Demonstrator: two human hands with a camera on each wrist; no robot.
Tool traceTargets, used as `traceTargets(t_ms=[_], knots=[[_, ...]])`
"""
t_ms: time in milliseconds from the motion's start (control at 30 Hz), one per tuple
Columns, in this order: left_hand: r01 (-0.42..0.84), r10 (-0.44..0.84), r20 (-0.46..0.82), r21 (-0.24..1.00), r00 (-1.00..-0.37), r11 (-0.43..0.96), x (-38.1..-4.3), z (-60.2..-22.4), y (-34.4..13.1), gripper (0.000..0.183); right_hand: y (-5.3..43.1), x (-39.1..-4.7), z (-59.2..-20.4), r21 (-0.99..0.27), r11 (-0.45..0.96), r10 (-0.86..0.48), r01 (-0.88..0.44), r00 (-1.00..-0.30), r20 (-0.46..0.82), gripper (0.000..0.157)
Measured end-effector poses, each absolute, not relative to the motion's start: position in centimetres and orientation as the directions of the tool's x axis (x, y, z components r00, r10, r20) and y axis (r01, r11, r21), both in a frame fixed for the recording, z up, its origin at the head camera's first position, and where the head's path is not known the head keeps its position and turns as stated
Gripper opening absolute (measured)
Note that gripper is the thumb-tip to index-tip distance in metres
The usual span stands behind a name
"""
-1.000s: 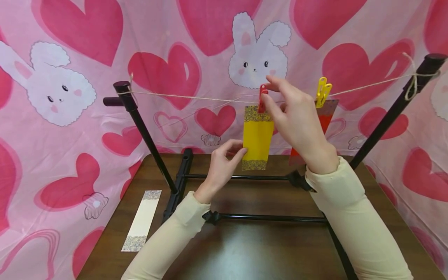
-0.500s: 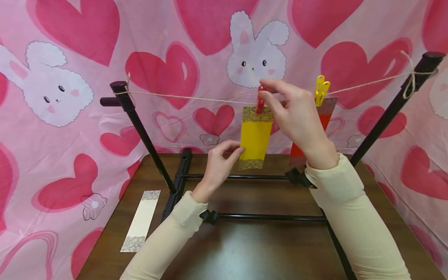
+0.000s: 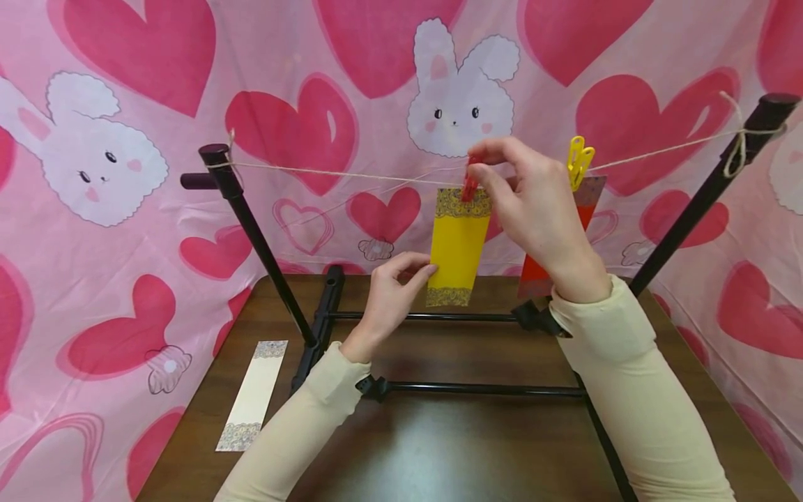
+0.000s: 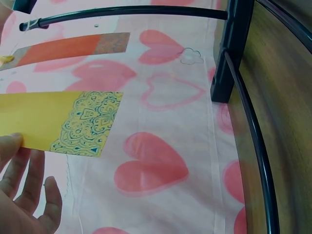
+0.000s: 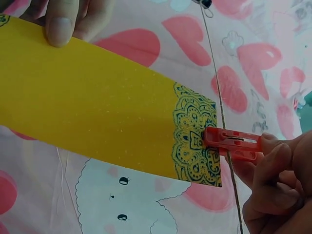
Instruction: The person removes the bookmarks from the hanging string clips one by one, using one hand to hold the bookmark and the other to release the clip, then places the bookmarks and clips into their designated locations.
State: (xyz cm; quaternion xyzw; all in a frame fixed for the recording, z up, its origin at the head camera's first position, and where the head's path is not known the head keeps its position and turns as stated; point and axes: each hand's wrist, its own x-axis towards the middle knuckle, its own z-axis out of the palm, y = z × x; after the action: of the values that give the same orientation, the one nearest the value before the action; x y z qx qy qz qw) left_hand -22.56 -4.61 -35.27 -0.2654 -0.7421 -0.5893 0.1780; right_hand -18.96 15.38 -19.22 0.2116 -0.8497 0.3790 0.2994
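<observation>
Hanging just below the twine point(image 3: 314, 171), the yellow card with lace-patterned ends point(image 3: 460, 251) is gripped at its top edge by a red clothespin point(image 5: 222, 138) — the right hand point(image 3: 525, 192) pinches the clothespin's handles, the left hand point(image 3: 390, 293) the card's left edge. Farther right a red card point(image 3: 587, 210) hangs from a yellow clothespin point(image 3: 576, 178); near left, a cream card point(image 3: 258, 394) lies on the wooden table point(image 3: 439, 453).

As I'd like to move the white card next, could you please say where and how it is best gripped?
Probably pinch the middle of its left long edge, coming from the left: the white card lies flat, with the frame foot and left sleeve to its right.
</observation>
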Motion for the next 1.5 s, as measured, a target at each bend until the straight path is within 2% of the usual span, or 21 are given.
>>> traceTargets(t_ms=[267,767,1200,1500], knots=[[0.618,0.185,0.592,0.769,-0.785,0.165,-22.57,-35.12,-4.53,0.015,15.3,-18.99,-19.32,-0.494,0.6,-0.129,-0.63,-0.685,0.717,0.024],[0.632,0.193,0.603,0.757,-0.774,0.168,-22.63,-34.93,-4.64,0.015,15.26,-19.26,-19.59,-0.366,0.635,-0.145,-0.68,-0.571,0.808,0.024],[0.62,0.188,0.592,0.764,-0.784,0.179,-22.55,-34.94,-4.71,0.015,15.18,-19.72,-19.92,-0.172,0.684,-0.184,-0.708,-0.396,0.9,0.031],[0.6,0.175,0.575,0.781,-0.799,0.175,-22.29,-35.08,-4.83,0.016,15.49,-19.69,-19.88,-0.132,0.668,-0.21,-0.733,-0.356,0.911,0.03]])
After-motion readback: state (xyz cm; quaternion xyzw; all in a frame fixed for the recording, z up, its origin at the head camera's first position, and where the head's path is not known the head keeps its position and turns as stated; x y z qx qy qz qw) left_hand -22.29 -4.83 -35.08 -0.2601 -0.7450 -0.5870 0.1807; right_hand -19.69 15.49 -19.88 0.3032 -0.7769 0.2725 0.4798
